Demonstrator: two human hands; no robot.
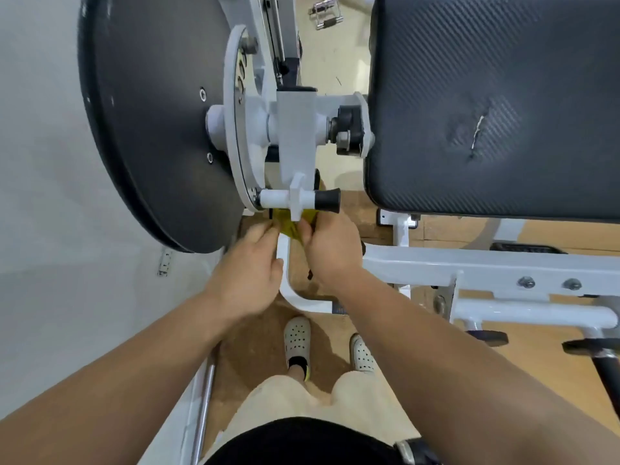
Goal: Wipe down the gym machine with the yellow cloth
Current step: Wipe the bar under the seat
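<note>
Crumpled yellow cloth [291,226] just under white pull-pin with black rubber knob [278,198], at top of curved white metal bar [285,263]. Below pin, left hand [250,270] pinches cloth's left side, right hand [330,250] grips right side, both equally near. Bar runs from pin toward person.

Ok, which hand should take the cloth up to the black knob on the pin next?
Right, probably. The right hand pinches the yellow cloth and sits just below the black knob. The left hand holds the cloth too, but lies across the white bar, nearer the disc.
</note>
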